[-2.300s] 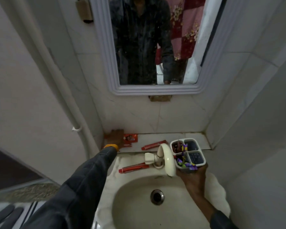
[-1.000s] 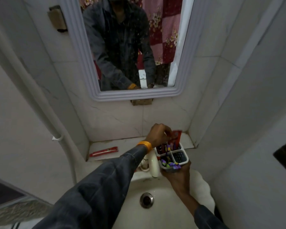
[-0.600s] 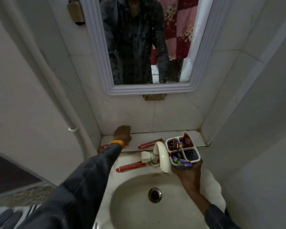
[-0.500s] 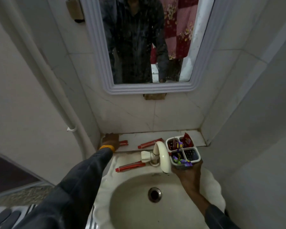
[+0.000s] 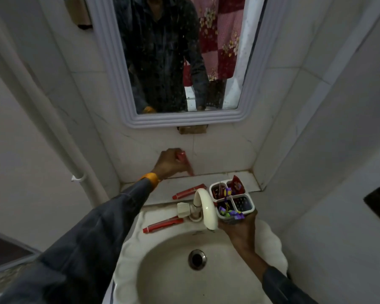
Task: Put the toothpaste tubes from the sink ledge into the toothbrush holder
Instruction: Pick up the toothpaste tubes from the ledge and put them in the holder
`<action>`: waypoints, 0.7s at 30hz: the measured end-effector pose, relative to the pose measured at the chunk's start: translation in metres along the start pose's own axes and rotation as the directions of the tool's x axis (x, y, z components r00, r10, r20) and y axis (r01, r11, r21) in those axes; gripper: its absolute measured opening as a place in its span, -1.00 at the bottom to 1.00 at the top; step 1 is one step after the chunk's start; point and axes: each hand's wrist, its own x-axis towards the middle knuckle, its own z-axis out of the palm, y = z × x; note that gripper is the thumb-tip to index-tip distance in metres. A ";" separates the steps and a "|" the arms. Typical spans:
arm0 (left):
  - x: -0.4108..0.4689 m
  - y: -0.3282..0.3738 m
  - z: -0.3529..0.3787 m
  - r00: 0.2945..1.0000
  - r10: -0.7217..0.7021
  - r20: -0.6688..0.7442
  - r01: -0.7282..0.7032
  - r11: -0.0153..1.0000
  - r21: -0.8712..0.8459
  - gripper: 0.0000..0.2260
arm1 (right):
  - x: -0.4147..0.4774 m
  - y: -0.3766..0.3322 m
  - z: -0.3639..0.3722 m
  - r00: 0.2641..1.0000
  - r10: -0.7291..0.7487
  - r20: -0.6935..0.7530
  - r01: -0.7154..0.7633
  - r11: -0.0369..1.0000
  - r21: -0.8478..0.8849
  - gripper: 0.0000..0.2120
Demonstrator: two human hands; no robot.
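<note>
My left hand (image 5: 168, 163) is raised above the ledge, closed around a red toothpaste tube (image 5: 185, 162) that hangs down and blurs. My right hand (image 5: 239, 231) grips from below a white four-compartment toothbrush holder (image 5: 249, 206), held right of the tap. A red sachet (image 5: 237, 185) pokes out of its back right compartment; purple items fill the front left one. A second red tube (image 5: 189, 191) lies on the tiled ledge (image 5: 246, 177) behind the tap. A third red tube (image 5: 162, 224) lies on the sink rim, left of the tap.
A cream curved tap (image 5: 205, 208) stands between the tubes and the holder. The white sink basin (image 5: 162, 270) with its drain (image 5: 196, 259) sits below. A white-framed mirror (image 5: 119, 84) hangs above; a white pipe (image 5: 53, 132) runs down the left wall. Walls close in on both sides.
My left hand has lifted from the ledge's left end, up and to the right, carrying a red tube. The holder in my right hand has stayed in place.
</note>
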 end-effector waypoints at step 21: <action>0.016 0.033 0.064 0.957 0.219 0.192 -0.228 0.973 0.023 -0.81 | -0.001 -0.012 0.010 1.000 0.008 0.010 -0.008 1.000 -0.002 0.02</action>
